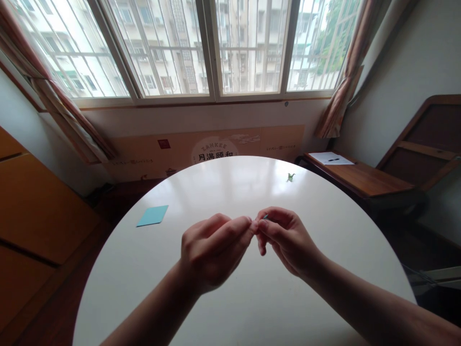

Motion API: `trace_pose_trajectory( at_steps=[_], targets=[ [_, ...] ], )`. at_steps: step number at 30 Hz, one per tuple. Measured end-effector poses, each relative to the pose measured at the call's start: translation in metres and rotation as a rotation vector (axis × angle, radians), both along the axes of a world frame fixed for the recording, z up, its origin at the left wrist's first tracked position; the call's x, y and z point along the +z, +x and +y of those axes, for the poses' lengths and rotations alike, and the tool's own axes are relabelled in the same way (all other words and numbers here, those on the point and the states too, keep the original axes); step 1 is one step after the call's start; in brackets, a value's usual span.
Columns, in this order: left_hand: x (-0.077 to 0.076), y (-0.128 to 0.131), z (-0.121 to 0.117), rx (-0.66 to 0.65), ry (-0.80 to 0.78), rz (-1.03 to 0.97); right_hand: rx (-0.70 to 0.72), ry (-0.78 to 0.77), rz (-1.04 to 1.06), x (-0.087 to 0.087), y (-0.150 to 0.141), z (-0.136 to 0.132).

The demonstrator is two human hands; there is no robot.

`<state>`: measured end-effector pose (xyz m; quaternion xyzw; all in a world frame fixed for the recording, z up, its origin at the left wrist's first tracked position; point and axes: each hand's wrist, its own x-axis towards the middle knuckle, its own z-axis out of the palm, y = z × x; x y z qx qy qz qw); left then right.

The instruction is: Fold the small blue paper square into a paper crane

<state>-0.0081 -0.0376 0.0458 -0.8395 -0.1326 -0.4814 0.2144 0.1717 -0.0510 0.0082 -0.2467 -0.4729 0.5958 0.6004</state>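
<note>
Above the middle of the white round table (pixel 230 312), my two hands meet at the fingertips. A tiny bit of teal folded paper (pixel 265 217) shows between the thumb and index finger of my right hand (pixel 290 240); most of it is hidden by fingers. My left hand (pixel 212 252) is closed in a pinch against the right fingertips, apparently on the same paper, though its grip point is covered. To the left lies a flat teal square of paper (pixel 152 216). Farther back on the right stands a small green folded-paper figure (pixel 290 177), shaped like a crane.
Behind the table are a printed cardboard panel (pixel 281 139) and a barred window (pixel 248 48) with curtains. At right, a wooden side table (pixel 385 179) holds a white sheet (pixel 324 158) and a pen (pixel 333 159). An orange-brown cabinet (pixel 32 211) stands at left.
</note>
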Motion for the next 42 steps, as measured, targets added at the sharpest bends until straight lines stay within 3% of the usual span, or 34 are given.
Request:
trace_pose_trajectory(
  at_steps=[3, 5, 10, 13, 19, 23, 29, 38, 42],
  targets=[
    [-0.004, 0.003, 0.002, 0.014, -0.046, -0.071, -0.076, -0.012, -0.011, 0.002, 0.0, -0.001],
    [-0.006, 0.006, 0.003, 0.012, -0.168, -0.18, -0.125, -0.026, -0.011, 0.004, 0.0, -0.001],
    [-0.011, 0.014, 0.006, -0.053, -0.738, -0.397, -0.17, -0.105, -0.015, 0.003, 0.0, 0.003],
    [-0.015, 0.016, 0.009, -0.124, -0.975, -0.455, -0.171, -0.154, -0.012, 0.0, 0.001, 0.006],
    [-0.019, 0.019, 0.012, -0.256, -1.232, -0.528, -0.168, -0.082, -0.119, -0.007, 0.001, 0.008],
    [-0.017, 0.018, 0.012, -0.275, -1.44, -0.587, -0.149, -0.042, -0.176, -0.009, 0.0, 0.008],
    [-0.014, 0.013, 0.017, -0.237, -1.473, -0.643, -0.106, -0.039, -0.198, -0.007, 0.0, 0.007],
    [-0.011, 0.01, 0.02, -0.252, -1.642, -0.664, -0.202, -0.092, -0.224, -0.008, -0.001, 0.011],
    [-0.012, 0.012, 0.018, -0.268, -1.633, -0.63, -0.188, -0.077, -0.242, -0.009, -0.002, 0.009]
  ],
)
